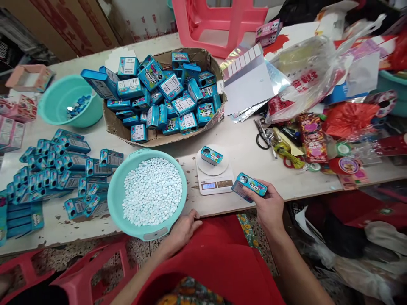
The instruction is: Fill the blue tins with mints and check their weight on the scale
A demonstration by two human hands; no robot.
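Note:
My right hand point(270, 201) is closed around a blue candy tin point(251, 185), held tilted just right of a white kitchen scale point(216, 185). Pale candy shows through the tin's end opening. On the scale's round plate lies another blue tin point(211, 155), its opening showing at the left end; the display is lit. My left hand point(185, 226) rests with curled fingers at the table's front edge, beside a turquoise basin point(113, 199). Whatever its fingers hold, if anything, is hidden. Small pale-blue candies point(152, 192) fill much of the basin.
Behind the basin stands a cardboard box point(124, 136) heaped with blue tins. Rows of tins point(70, 161) cover the left side, near a second turquoise basin point(47, 103). Scissors point(262, 137), wrappers and a plastic bag point(305, 76) clutter the right. A pink stool point(232, 25) is at the back.

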